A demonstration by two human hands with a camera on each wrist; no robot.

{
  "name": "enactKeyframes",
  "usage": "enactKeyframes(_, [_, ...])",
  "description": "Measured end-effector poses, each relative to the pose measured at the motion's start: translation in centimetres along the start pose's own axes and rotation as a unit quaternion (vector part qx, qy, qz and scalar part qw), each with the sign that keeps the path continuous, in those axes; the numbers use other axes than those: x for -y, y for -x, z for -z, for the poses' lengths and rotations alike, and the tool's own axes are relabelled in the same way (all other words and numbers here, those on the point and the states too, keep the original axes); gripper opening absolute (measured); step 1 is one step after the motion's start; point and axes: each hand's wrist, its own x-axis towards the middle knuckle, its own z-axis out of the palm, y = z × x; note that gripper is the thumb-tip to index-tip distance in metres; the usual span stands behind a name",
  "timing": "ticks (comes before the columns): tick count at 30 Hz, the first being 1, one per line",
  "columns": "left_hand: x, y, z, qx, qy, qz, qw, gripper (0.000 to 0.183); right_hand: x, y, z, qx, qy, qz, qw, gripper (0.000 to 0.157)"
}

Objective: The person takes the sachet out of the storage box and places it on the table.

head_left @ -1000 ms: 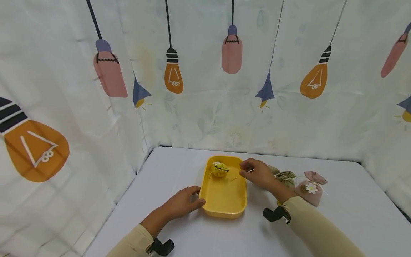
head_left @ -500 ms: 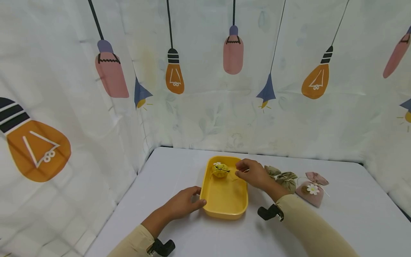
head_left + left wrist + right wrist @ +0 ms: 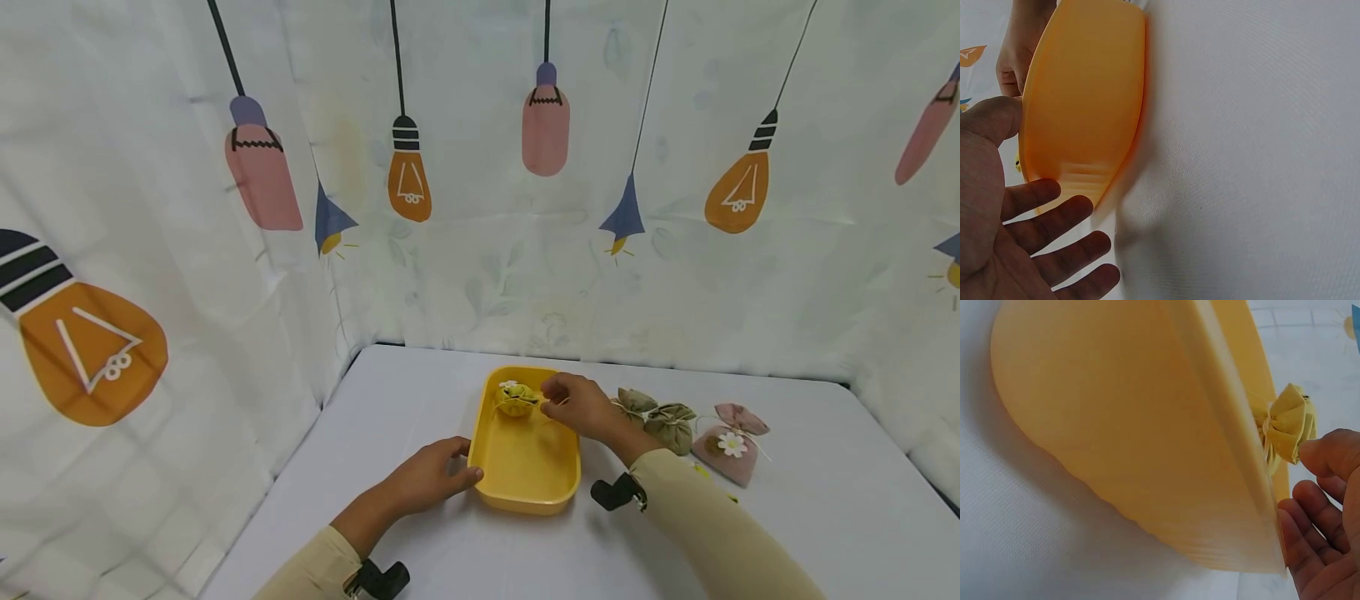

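Note:
A yellow tray [image 3: 525, 471] lies lengthwise on the white table. Inside its far end sits a small yellow drawstring pouch [image 3: 515, 400] with a white flower; its gathered top [image 3: 1291, 422] points toward my right hand [image 3: 585, 406]. That hand reaches over the tray's right rim, the thumb [image 3: 1329, 453] right at the pouch's edge and the other fingers loosely bent below. At the tray's left side is my left hand [image 3: 429, 477], its thumb at the rim and its fingers [image 3: 1063, 219] spread along the outer wall.
To the right of the tray lie green pouches [image 3: 670, 427] and a pink pouch [image 3: 726, 454] with a white flower. Small yellow bits [image 3: 700, 470] show beside my right sleeve. A patterned curtain [image 3: 480, 250] closes off the table's far edge.
My right hand has moved left over the tray's rim, toward the yellow pouch. More of the green pouches shows behind it. The left hand stays at the tray.

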Motion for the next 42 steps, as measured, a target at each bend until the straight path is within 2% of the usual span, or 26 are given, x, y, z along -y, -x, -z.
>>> enactKeyframes(4, [0.0, 0.0, 0.0, -0.002, -0.001, -0.003, 1.0000, 0.066, 0.3, -0.3, -0.4, 0.006, 0.023, -0.002, 1.000, 0.027])
enactKeyframes(16, [0.2, 0.0, -0.2, -0.004, 0.004, -0.006, 1.0000, 0.064, 1.0, -0.6, -1.0, 0.017, 0.048, 0.007, 0.999, 0.021])
enactKeyframes(24, [0.1, 0.1, -0.1, -0.003, 0.009, -0.011, 0.9999, 0.063, 1.0, -0.5, -1.3, 0.009, 0.049, 0.015, 0.999, 0.007])
enactKeyframes(30, [0.2, 0.2, -0.2, -0.008, 0.000, -0.017, 0.9998, 0.062, 1.2, -0.1, -0.8, -0.009, 0.048, 0.041, 0.998, 0.005])
enactKeyframes(42, [0.3, 0.1, -0.2, -0.008, -0.008, -0.021, 0.9997, 0.063, 1.5, 1.5, 0.8, -0.032, 0.015, 0.043, 0.998, 0.004])
